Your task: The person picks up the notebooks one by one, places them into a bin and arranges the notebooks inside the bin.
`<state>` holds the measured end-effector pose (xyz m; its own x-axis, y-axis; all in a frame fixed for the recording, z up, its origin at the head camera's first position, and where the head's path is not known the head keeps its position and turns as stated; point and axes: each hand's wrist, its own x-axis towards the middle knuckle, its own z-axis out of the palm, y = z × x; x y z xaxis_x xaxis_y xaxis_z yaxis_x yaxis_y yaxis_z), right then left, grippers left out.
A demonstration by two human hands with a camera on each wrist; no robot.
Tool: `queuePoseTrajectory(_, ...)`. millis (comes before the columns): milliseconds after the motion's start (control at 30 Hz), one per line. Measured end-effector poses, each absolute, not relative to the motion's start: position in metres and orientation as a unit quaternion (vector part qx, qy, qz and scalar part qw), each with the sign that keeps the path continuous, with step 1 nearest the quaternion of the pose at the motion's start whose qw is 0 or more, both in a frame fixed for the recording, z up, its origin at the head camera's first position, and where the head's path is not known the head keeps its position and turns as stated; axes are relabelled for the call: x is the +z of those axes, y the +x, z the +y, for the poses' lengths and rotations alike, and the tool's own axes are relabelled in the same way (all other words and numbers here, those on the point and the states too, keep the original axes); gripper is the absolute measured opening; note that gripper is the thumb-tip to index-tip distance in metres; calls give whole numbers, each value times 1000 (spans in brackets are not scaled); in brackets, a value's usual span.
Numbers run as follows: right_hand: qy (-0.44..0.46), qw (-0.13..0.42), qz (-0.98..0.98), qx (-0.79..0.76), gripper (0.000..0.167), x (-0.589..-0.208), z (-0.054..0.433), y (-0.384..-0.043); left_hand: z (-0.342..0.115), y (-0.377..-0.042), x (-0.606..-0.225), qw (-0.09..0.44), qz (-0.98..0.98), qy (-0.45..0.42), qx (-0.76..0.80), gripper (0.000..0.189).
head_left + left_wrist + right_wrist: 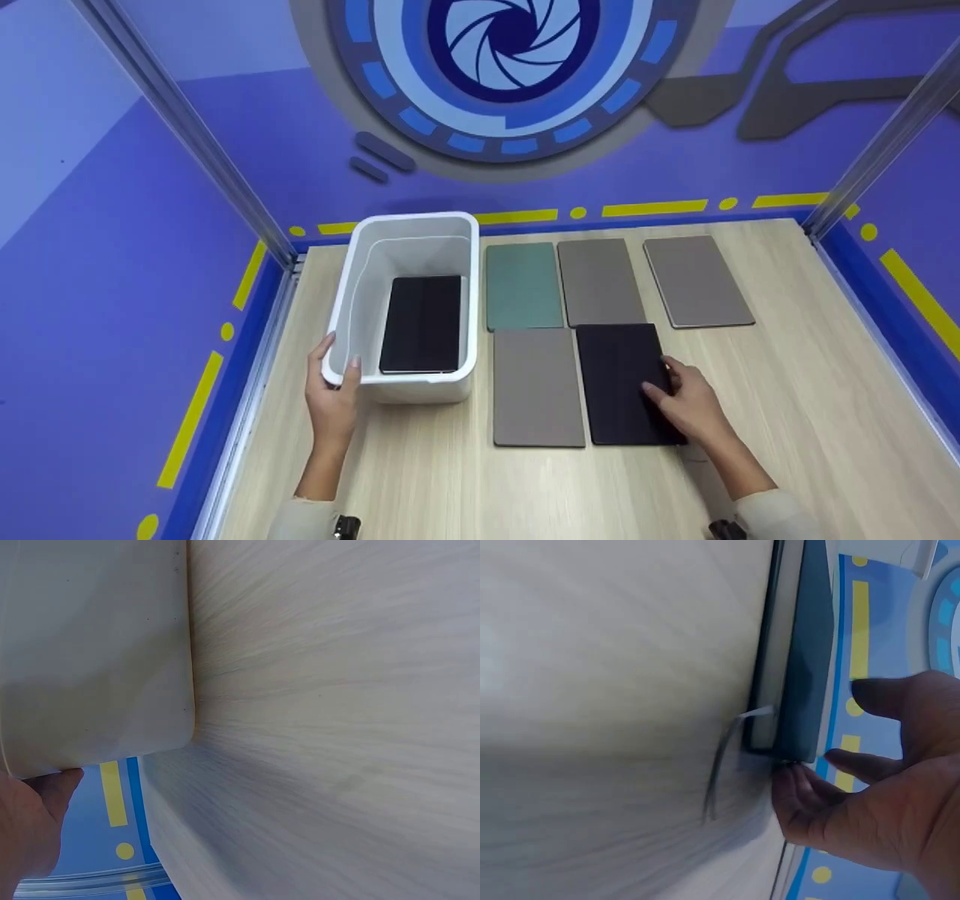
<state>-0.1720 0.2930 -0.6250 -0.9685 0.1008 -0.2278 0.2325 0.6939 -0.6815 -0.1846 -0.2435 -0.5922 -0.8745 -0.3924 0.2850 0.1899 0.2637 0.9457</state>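
In the head view my left hand grips the near left corner of a white plastic bin. Inside it lies a flat black item that looks like a notebook. My right hand is at the right edge of a black notebook lying flat on the table. In the right wrist view, fingers touch the end of this notebook, the thumb stands off its cover, and a ribbon hangs out. Left of it lies a grey-brown notebook.
Behind are a green notebook, a grey-brown notebook and, farther right, another grey-brown notebook. The wooden table is bounded by a blue printed back wall and side walls with metal rails.
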Motion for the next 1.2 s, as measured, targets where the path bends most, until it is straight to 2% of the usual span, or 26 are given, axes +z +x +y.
queuePoseTrajectory(200,73,100,939,-320,96,-621,286,-173,-241,-184,-593,245,-754,73,-605,57)
queuePoseTrajectory(333,72,106,944,-304,101,-618,283,-173,-239,-185,-595,247,-755,73,-603,57)
queuePoseTrajectory(967,89,147,924,-343,107,-611,284,-183,-241,-185,-594,244,-750,70,-610,56)
queuePoseTrajectory(1200,82,153,902,-395,102,-616,295,-185,-243,-186,-592,249,-749,71,-610,56)
